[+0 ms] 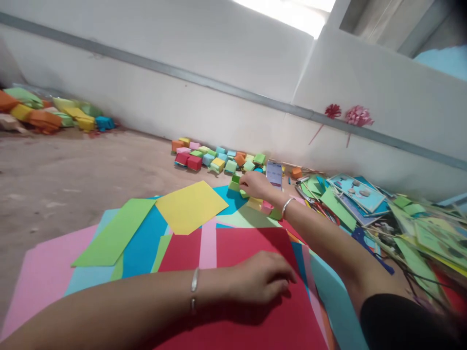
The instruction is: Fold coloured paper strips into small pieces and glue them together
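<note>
My right hand (257,185) reaches forward, its fingers pinched on a small green folded paper box (234,182) at the far edge of the paper pile. Close by its wrist are a cream paper piece (254,203) and a pink one (267,208). My left hand (264,278) hovers over or rests on a large red paper sheet (204,311); which of the two I cannot tell. Its fingers are loosely bent and apart, holding nothing. Beyond the left hand a yellow sheet (191,206) and a green sheet (116,233) lie across blue and pink ones.
Several small coloured paper boxes (194,163) stand along the wall, with a phone (274,175) to their right. More folded paper pieces (45,120) are heaped at far left. On the right lie scissors (326,211), picture cards (359,192) and paper scraps. Paper flowers (359,115) lean by the wall.
</note>
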Available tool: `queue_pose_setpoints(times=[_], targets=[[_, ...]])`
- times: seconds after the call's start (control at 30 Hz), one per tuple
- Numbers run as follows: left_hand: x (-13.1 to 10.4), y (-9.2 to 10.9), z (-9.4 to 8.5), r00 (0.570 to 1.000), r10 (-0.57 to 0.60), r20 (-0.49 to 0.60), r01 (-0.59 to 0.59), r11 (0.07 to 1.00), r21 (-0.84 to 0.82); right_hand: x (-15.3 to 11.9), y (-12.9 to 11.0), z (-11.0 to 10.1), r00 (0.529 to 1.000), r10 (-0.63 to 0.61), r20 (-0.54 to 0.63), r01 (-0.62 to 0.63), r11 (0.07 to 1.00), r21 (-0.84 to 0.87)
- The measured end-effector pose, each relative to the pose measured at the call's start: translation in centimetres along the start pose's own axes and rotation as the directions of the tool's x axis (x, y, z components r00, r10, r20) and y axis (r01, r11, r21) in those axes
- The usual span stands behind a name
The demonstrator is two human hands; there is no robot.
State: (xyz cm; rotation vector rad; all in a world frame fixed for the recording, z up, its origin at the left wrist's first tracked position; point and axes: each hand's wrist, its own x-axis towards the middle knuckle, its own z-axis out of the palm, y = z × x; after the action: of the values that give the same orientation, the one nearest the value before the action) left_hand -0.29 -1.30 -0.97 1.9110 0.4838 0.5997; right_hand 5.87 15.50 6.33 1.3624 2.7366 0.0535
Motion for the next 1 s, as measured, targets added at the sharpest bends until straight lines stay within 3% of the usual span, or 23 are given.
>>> queue_pose_setpoints(times=[0.1, 0.2, 0.3, 0.4, 0.57, 0.8, 1.0], targets=[[-0.2, -0.1, -0.1, 0.977, 0.169, 0.128, -0.202, 0.923, 0.327, 1.6, 0.4, 1.5, 0.999, -0.011, 0.049, 0.012, 1.000, -0.007], [-0.2, -0.3, -0.2, 0.943, 0.237, 0.235, -0.329, 0.785, 0.525, 1.8, 0.9, 1.7, 0.997, -0.046, 0.060, 0.045, 0.999, 0.012], [-0.3, -0.2, -0.2, 0.922, 0.271, 0.277, -0.387, 0.670, 0.633, 1.1, 1.7, 0.4, 0.998, -0.056, -0.017, 0.057, 0.997, 0.044], [-0.3, 0.0, -0.4, 0.907, 0.288, 0.308, -0.422, 0.590, 0.688, -0.6, 3.2, -1.6, 0.986, -0.013, -0.165, 0.025, 0.997, 0.068], [-0.3, -0.2, -0.3, 0.893, 0.293, 0.342, -0.449, 0.522, 0.725, -4.9, 5.9, -2.4, 0.946, 0.048, -0.320, -0.018, 0.995, 0.098], [-0.4, 0.3, -0.3, 0.911, 0.245, 0.333, -0.413, 0.511, 0.754, -11.9, 7.6, 0.1, 0.927, 0.038, -0.372, 0.011, 0.992, 0.129], [-0.3, 1.3, -0.2, 0.926, 0.202, 0.319, -0.377, 0.543, 0.751, -20.2, 8.8, -1.1, 0.892, 0.115, -0.437, -0.053, 0.987, 0.151]])
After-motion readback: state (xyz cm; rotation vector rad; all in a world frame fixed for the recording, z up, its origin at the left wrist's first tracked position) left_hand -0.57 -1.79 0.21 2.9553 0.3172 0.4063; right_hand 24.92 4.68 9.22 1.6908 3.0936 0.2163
